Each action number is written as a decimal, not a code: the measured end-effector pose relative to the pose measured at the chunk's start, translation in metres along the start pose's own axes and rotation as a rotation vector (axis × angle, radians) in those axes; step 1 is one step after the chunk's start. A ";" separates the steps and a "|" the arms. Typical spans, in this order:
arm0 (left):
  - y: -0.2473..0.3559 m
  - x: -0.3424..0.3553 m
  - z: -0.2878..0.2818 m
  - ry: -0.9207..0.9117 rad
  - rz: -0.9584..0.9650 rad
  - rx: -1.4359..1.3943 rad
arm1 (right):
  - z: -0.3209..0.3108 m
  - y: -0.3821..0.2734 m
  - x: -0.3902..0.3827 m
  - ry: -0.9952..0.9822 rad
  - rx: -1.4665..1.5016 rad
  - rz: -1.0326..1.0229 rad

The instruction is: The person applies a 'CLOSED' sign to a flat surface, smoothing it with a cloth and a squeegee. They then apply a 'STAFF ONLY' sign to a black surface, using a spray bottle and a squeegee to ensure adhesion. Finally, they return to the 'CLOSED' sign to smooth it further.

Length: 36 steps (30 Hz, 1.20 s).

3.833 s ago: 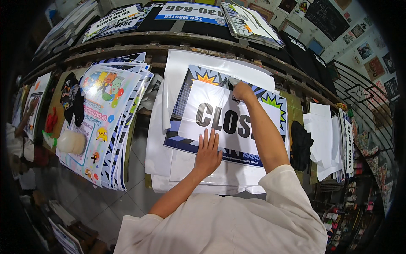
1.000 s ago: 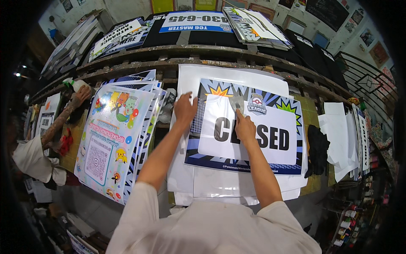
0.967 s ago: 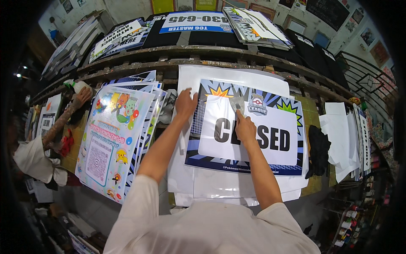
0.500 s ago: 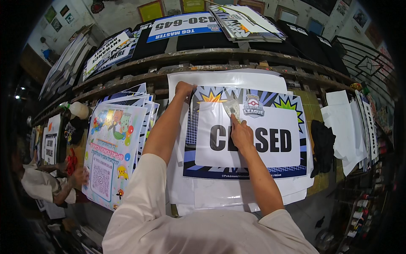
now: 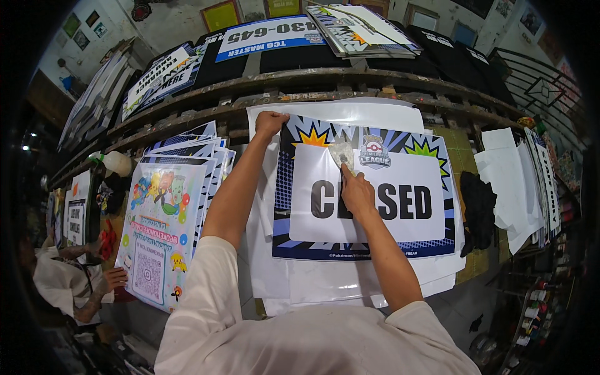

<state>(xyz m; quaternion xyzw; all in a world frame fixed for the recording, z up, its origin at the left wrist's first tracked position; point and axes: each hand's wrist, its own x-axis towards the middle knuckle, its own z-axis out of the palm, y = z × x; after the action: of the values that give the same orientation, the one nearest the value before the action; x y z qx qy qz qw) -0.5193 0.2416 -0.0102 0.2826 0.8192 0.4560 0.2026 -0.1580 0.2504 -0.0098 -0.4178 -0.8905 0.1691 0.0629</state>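
Observation:
A printed sign sheet [image 5: 400,234] with large black letters and a blue comic-style border lies in front of me. My left hand [image 5: 271,124] is closed on its far left corner and pulls it up, so the sheet rises and curves there. My right hand [image 5: 359,192] grips a flat, pale, worn scraper [image 5: 341,152], index finger stretched along it. The scraper's blade rests on the print, left of the grey badge. Beneath the sign are white sheets [image 5: 331,284], jutting out at the near and far sides.
At left lies a stack of prints with a colourful poster [image 5: 165,231] on top; a co-worker's hand [image 5: 114,278] touches its edge. A black cloth [image 5: 478,209] and crumpled white paper [image 5: 509,187] lie at right. A wooden rack [image 5: 306,84] with finished signs runs along the back.
My left hand has shifted slightly, with the sheet's far left corner pulled straighter. The scraper and right hand have moved only a little. The co-worker's hand at left now lies on the poster's edge.

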 end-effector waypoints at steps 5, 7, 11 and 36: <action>-0.016 -0.001 0.013 0.030 -0.109 0.096 | -0.017 0.006 -0.005 -0.058 0.021 0.000; -0.022 -0.006 0.016 0.068 -0.102 0.126 | -0.024 0.003 -0.012 -0.061 0.026 -0.018; -0.026 -0.012 0.020 0.142 -0.044 0.236 | -0.023 -0.013 -0.016 -0.037 0.006 -0.036; -0.011 -0.014 0.023 0.155 -0.096 0.283 | -0.059 -0.042 0.110 -0.127 -0.041 0.009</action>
<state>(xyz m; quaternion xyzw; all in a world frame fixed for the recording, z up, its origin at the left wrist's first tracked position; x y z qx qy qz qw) -0.4983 0.2417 -0.0303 0.2332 0.9010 0.3461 0.1185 -0.2440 0.3242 0.0566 -0.4115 -0.8940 0.1774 -0.0031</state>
